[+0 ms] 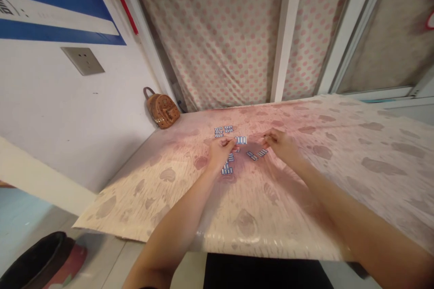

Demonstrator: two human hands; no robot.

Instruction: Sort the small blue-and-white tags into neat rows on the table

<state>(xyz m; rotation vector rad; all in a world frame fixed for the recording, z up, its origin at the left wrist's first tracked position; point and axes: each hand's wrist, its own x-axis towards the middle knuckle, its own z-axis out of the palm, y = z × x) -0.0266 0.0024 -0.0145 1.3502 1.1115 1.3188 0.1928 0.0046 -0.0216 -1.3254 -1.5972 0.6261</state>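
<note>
Here, pinching a striped card (pixel 242 140) by one end in left hand (pixel 221 149), maybe to look; can't tell for right hand (pixel 280 140).

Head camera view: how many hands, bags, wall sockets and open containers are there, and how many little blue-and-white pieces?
Bare left hand and bare right hand: 2
Small brown backpack: 1
Grey rectangular wall socket: 1
Open dark-rimmed reddish container: 1
Small blue-and-white rectangular pieces: too small to count
Total: 5, without the pieces
</note>
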